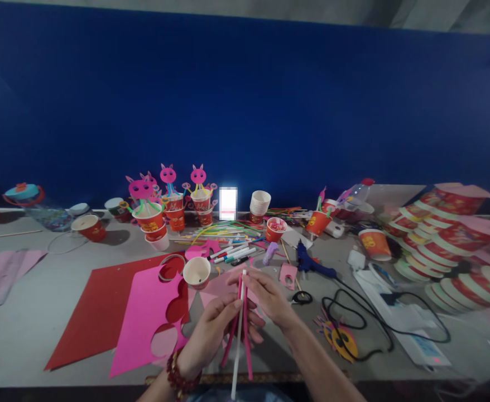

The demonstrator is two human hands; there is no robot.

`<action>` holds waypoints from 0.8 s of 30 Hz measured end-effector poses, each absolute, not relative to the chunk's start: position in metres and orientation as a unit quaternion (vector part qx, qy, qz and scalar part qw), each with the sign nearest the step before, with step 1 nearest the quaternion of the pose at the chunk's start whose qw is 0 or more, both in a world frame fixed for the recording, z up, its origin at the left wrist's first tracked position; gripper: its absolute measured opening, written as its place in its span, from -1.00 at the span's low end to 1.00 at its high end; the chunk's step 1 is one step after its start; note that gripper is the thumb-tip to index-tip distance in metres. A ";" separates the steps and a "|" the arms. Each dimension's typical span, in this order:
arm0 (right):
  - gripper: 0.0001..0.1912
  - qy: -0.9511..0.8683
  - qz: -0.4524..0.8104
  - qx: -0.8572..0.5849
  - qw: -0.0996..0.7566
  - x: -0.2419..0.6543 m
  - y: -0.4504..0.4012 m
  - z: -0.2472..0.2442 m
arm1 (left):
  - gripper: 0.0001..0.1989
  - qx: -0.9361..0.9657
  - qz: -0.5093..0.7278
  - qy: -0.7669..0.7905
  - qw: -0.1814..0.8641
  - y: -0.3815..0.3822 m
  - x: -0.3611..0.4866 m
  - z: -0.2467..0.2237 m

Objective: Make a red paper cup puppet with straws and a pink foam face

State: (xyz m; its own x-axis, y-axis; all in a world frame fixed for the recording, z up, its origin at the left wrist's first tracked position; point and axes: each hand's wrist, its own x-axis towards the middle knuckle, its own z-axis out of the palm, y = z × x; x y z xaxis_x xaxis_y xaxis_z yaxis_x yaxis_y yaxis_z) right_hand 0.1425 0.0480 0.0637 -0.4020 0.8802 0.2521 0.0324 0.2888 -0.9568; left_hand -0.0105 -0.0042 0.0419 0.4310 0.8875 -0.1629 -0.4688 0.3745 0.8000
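My left hand (pixel 215 324) is closed around a small bundle: a white stick (pixel 236 357) with pink pipe cleaners (pixel 248 352) alongside it. The thumb of this hand presses on the bundle's middle. At the top end, the fingers of my right hand (pixel 270 298) pinch the white stick and pink strands. The lower ends hang free and spread apart toward the table edge. Just beyond my hands lie pink paper (pixel 224 282) and a white-lined paper cup (pixel 197 272). Some fingers are hidden behind the bundle.
Pink foam sheet with round cutouts (pixel 134 318) and a red sheet (pixel 90 312) lie left. Markers (pixel 236 254) sit ahead. A blue glue gun (pixel 312 262) trails a black cord (pixel 366 298) at right, near stacked cups (pixel 433 245). Cups with pink figures (pixel 144 206) stand behind.
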 end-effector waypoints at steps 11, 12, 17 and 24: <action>-0.49 -0.666 0.517 -0.348 0.409 0.137 0.048 0.065 | -0.70 0.345 0.442 0.301 0.771 -0.007 -0.009 0.041; -0.50 -0.661 0.522 -0.353 0.407 0.136 0.048 0.064 | -0.69 0.341 0.442 0.304 0.772 -0.007 -0.008 0.041; -0.53 -0.656 0.510 -0.362 0.423 0.134 0.049 0.060 | -0.66 0.319 0.456 0.316 0.768 -0.008 -0.005 0.037; -0.57 -0.704 0.449 -0.340 0.432 0.134 0.049 0.061 | -0.58 0.338 0.480 0.331 0.738 0.000 0.005 0.037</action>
State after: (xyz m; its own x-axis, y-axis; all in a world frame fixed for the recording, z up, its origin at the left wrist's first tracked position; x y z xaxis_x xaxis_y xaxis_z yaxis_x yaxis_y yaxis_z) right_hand 0.1344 0.0493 0.0613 -0.3948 0.8673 0.3031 0.0904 0.3650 -0.9266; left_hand 0.0051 0.0005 0.0366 0.3192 0.9334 -0.1638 -0.4852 0.3094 0.8178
